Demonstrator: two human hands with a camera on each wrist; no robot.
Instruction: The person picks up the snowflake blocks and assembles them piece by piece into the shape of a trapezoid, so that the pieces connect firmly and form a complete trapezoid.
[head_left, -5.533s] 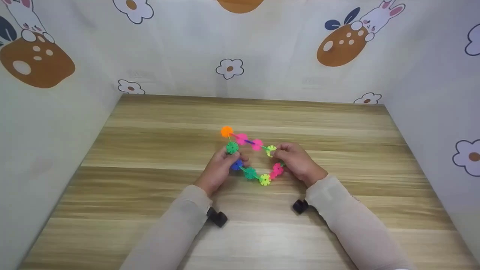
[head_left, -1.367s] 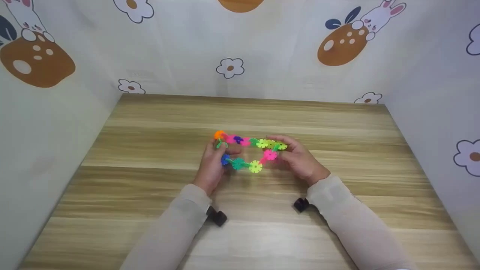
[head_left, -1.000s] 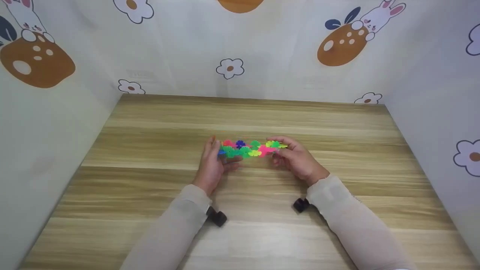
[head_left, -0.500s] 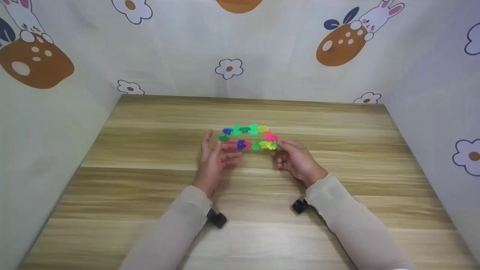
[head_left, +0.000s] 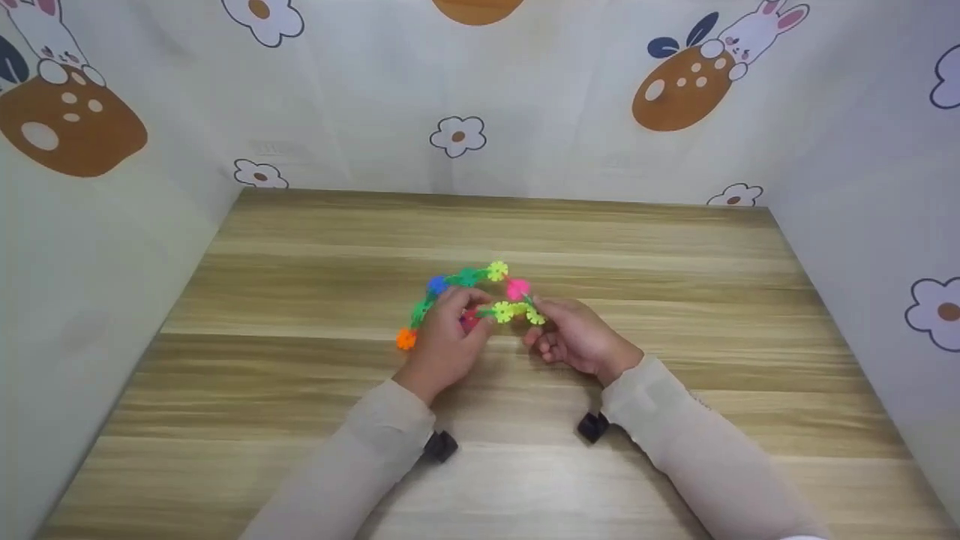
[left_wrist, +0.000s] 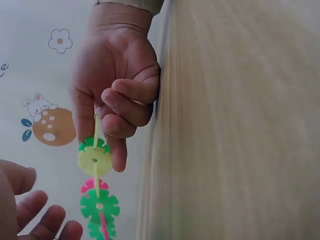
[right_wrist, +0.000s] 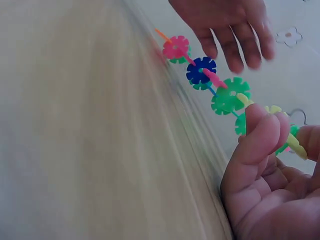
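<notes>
A closed loop of small interlocking plastic discs [head_left: 497, 271], notched like snowflakes in several bright colours, is held up at the middle of the table. My right hand [head_left: 589, 341] pinches it at its right end, by yellow and green discs; the right wrist view shows thumb and finger [right_wrist: 257, 132] closed on a yellow disc. My left hand [head_left: 446, 337] is over the loop's left part, hiding some of it in the head view. In both wrist views the left hand's fingers [right_wrist: 240, 42] are extended and apart from the discs. An orange disc [head_left: 406, 339] sticks out left of that hand.
A wood-grain table [head_left: 480, 232] lies under both hands. Pale printed cloth walls [head_left: 360, 112] stand along its back and sides. A black wrist camera [head_left: 592, 427] hangs below the right sleeve, another black camera [head_left: 441, 447] below the left.
The loop has been turned over, its blue and teal side now at the back and the orange disc nearer. My left hand has let go and moved right over it; the right keeps its pinch.
</notes>
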